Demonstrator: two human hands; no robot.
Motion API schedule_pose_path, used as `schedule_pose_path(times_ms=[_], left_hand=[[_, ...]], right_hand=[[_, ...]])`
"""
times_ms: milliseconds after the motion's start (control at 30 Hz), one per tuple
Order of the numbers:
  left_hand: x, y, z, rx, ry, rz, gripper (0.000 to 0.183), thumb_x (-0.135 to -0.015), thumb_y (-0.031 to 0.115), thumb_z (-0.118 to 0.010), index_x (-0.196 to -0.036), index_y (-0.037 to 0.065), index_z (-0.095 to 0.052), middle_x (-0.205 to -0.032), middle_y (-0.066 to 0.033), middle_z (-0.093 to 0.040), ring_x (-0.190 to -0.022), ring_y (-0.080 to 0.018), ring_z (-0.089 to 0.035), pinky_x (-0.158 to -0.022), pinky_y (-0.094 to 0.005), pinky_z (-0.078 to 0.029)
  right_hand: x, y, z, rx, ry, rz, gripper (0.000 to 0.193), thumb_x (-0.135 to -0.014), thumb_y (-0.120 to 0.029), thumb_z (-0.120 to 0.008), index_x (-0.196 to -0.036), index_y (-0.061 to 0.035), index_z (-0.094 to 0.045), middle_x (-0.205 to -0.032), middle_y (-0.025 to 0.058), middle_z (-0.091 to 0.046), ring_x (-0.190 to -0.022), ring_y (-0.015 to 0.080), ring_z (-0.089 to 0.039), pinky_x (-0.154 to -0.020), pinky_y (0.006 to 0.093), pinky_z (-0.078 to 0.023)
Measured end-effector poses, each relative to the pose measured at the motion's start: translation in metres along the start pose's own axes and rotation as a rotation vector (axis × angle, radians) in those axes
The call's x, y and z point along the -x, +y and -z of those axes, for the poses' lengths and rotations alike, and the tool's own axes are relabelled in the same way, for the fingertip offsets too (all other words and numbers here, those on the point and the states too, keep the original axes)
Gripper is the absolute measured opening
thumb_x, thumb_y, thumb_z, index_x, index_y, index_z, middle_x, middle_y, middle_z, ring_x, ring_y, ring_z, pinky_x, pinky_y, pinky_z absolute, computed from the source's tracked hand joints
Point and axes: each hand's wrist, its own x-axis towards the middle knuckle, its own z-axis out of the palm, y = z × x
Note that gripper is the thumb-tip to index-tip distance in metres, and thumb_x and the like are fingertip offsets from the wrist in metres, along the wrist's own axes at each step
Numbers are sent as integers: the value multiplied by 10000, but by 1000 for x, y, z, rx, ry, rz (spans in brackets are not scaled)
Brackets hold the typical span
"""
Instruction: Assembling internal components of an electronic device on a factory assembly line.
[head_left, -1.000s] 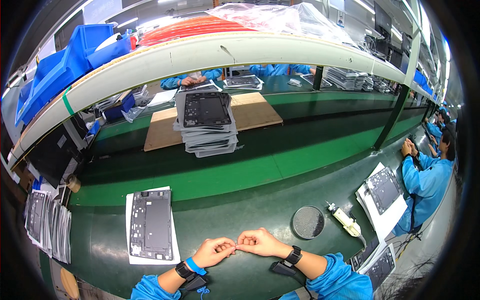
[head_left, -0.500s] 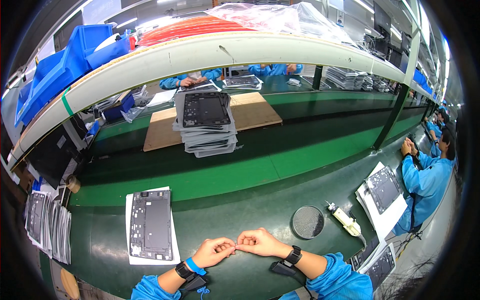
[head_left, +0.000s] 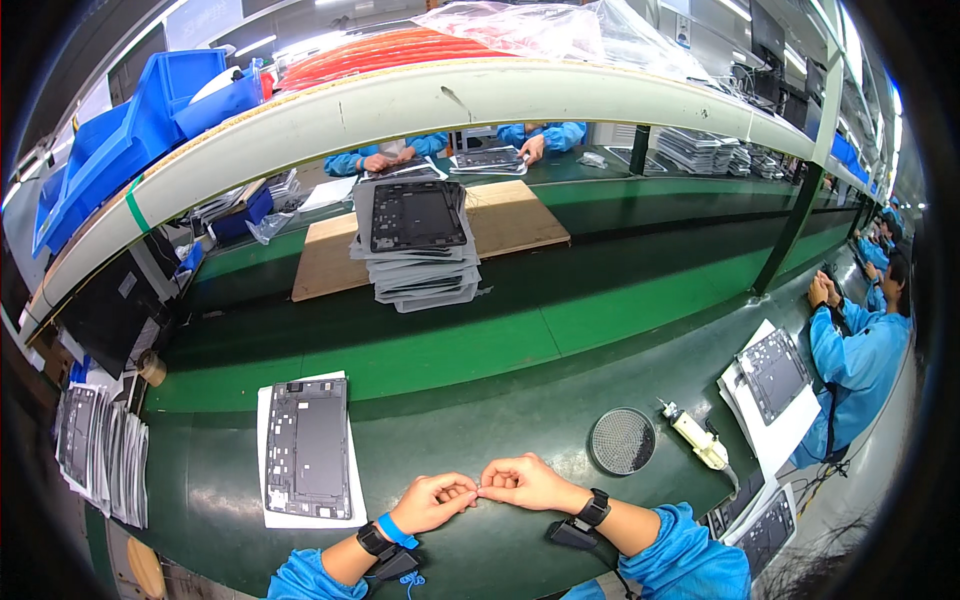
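Over the dark green bench, my left hand (head_left: 435,500) and my right hand (head_left: 525,482) meet fingertip to fingertip, both closed in a pinch. Whatever sits between the fingers is too small to make out. Left of my hands lies a dark tablet housing (head_left: 308,448) on a white sheet (head_left: 357,490). To the right stands a round dish (head_left: 622,441) with a gridded surface and small dark pieces at one side. Beside it rests a cream-coloured electric screwdriver (head_left: 698,438) with a cable.
A conveyor (head_left: 450,350) with a green belt runs beyond the bench, bearing a wooden board (head_left: 520,215) and a stack of housings in grey sheets (head_left: 425,285). More housings stand at far left (head_left: 105,455). A shelf beam (head_left: 450,95) crosses overhead. Co-workers in blue sit across and at right (head_left: 865,350).
My hands keep the same pinch, fingertips together. The whole view has shifted slightly. Across the conveyor, a co-worker's hand has moved to the edge of a housing.
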Motion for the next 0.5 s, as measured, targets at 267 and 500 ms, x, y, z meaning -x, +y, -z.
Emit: schedule_pose_path(times_ms=[267,500], left_hand=[[1,3,1,-14,3,9,140,-907,104,-665,-1029,37,-676,-815,-24,-728,-659,-27,-612,-591,-194,-491],[2,10,1,-36,-28,43,143,-917,70,-628,-1042,9,-663,-861,-36,-718,-715,-60,-635,-648,-207,-514]], right_hand=[[0,-3,0,34,-4,-4,131,-873,-174,-715,-882,-56,-659,-592,-30,-588,-524,27,-483,-493,218,-389],[1,1,-1,20,11,8,136,-874,-186,-715,-875,-61,-661,-577,-25,-587,-510,29,-481,-490,219,-392]])
